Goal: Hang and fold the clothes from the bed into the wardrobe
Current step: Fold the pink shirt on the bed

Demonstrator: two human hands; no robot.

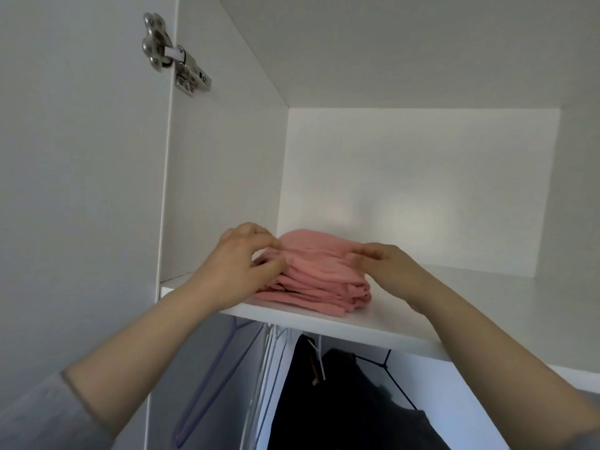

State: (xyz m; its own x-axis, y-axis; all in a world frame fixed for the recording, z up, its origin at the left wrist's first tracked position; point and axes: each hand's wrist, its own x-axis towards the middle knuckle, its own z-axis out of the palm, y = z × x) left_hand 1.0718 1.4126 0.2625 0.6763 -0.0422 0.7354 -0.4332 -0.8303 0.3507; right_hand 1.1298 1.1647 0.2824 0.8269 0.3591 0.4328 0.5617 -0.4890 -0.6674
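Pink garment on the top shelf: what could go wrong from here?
1. The pink garment sits close to the front edge of the shelf; pulling back could drag it off.
2. The left hand pinches its upper layers and the right hand touches the top, so letting go unevenly may undo the loose folds.
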